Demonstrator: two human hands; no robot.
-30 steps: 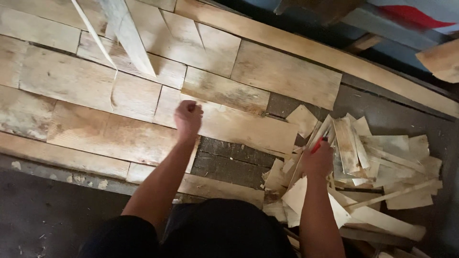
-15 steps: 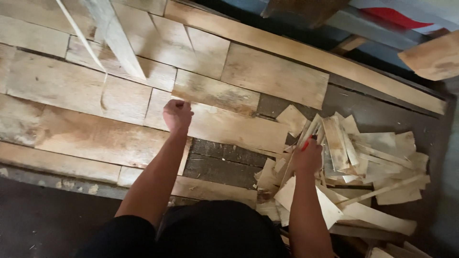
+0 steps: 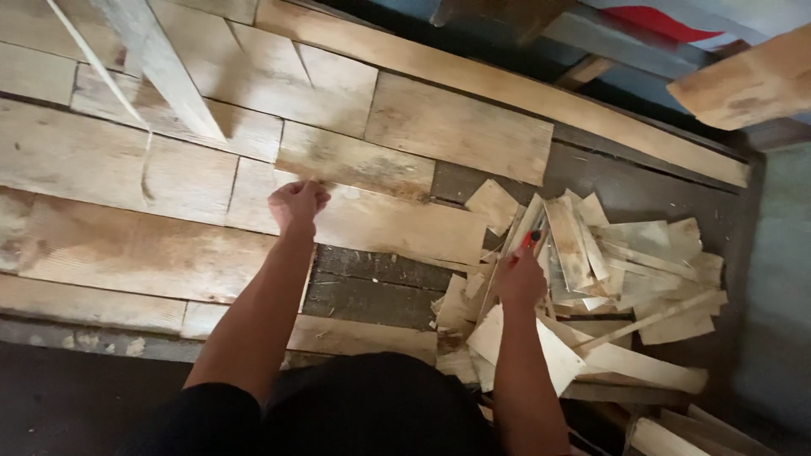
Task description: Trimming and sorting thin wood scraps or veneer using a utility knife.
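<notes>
A: Floor is a patchwork of pale, worn rectangular wooden boards (image 3: 127,169) laid flat, with dark old planks (image 3: 372,287) showing in the gaps between them. Dark wall edge along the right.

B: Left hand?

A: Person's left hand (image 3: 296,204) is curled into a loose fist, knuckles up, resting on the near-left corner of a long pale weathered plank (image 3: 397,221). Fingers are folded under, so can't tell whether they pinch the plank edge or just press on it. That plank runs off to the right of the grip, ending at the scrap heap.

B: Right hand?

A: Right hand (image 3: 519,279) is closed around a small red-handled tool (image 3: 530,240); only the red tip sticks out beyond the fingers. Tool type is not readable. Fingers wrapped tight, thumb hidden.

B: What's around that grip?

A: Pile of pale split wooden offcuts and slats (image 3: 625,270), stacked loosely and crossing each other, sits just right of and beyond the right hand. A few wedge-shaped pieces lie under the wrist and nearer to the person. Hand touches the pile's left edge.

B: Anything else?

A: A narrow pale wooden strip (image 3: 160,67) stands tilted well beyond the left hand, upper left. A long light wooden beam (image 3: 507,89) runs diagonally across the far side. Person's dark clothing (image 3: 363,405) fills the bottom centre, both bare forearms reaching forward, hands well apart.
</notes>
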